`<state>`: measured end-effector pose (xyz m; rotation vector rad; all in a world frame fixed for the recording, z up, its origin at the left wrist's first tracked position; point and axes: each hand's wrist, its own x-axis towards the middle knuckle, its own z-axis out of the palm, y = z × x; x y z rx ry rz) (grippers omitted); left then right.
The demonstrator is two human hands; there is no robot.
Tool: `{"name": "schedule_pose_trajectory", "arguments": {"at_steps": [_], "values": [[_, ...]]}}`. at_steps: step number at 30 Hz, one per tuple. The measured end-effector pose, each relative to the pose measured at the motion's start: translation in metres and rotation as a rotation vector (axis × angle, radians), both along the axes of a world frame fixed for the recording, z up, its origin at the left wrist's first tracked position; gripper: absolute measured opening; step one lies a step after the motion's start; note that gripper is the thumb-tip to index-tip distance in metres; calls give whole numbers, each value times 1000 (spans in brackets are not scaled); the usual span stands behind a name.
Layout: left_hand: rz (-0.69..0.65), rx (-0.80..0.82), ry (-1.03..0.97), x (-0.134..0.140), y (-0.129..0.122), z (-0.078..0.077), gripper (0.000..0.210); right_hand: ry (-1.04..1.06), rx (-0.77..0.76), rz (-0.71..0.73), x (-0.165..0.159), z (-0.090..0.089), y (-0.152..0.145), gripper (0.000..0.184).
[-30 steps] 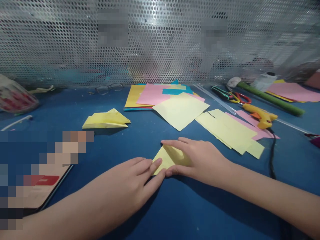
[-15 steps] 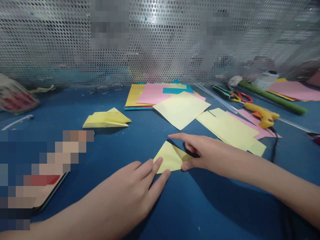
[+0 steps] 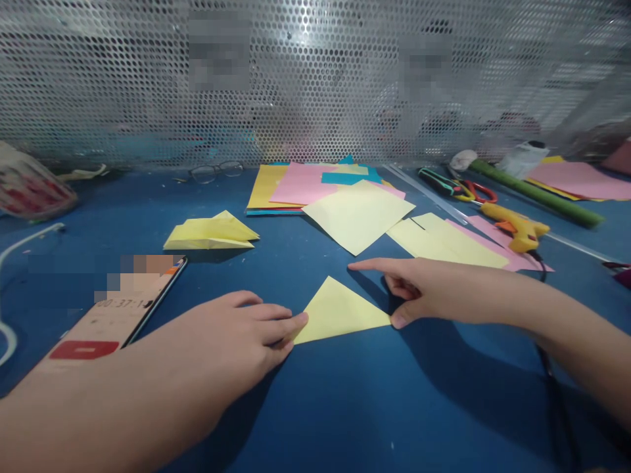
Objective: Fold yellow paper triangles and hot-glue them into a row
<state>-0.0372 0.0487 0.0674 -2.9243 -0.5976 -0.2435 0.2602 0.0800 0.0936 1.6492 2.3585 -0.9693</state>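
A pale yellow sheet of paper (image 3: 340, 310), folded into a triangle, lies on the blue tabletop between my hands. My left hand (image 3: 246, 335) is at its left corner, the fingers close together and holding that corner down. At the right corner, the thumb of my right hand (image 3: 419, 289) touches the paper's tip. The index finger of this hand stretches out to the left above the table, while its other fingers curl in. Behind my left hand sits another folded yellow paper piece (image 3: 211, 233), with raised flaps.
A phone (image 3: 123, 309) lies at left beside a white cable (image 3: 7, 341). Behind are coloured paper sheets (image 3: 296, 184) and a pale yellow square (image 3: 359, 213). At right are a yellow glue gun (image 3: 517, 226), pliers (image 3: 478, 192) and a green roll (image 3: 537, 192). A perforated metal panel (image 3: 315, 79) stands behind.
My right hand has moved right, out to the paper's right corner. My left hand has shifted left to the other corner. The lifted right part of the triangle now lies flat.
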Motion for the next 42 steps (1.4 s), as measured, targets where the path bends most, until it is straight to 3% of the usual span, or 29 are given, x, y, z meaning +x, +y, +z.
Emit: {"name": "schedule_pose_trajectory", "arguments": {"at_steps": [4, 7, 14, 18, 20, 23, 29, 36, 42], "values": [[-20, 22, 20, -8, 11, -12, 39, 16, -25, 28, 3, -1, 3, 77], [-34, -29, 66, -14, 15, -11, 41, 21, -37, 81, 6, 1, 5, 74], [33, -211, 33, -7, 3, 19, 45, 29, -34, 153, 9, 7, 3, 61], [140, -353, -90, 2, -7, 29, 45, 104, 152, -11, -8, -3, -3, 46], [250, -395, -189, 3, -9, 26, 40, 173, 242, -29, -20, -10, -7, 44], [368, -472, -260, 4, -9, 20, 35, 245, 246, 4, -32, -18, -12, 34], [525, -866, -328, 20, -4, 19, 34, 342, 213, -68, -41, -22, -20, 4], [617, -923, -330, 28, -3, 10, 33, 375, 127, -62, -43, -20, -23, 12], [617, -907, -311, 30, 3, 3, 14, 415, 120, -5, -41, -20, -21, 6]]}}
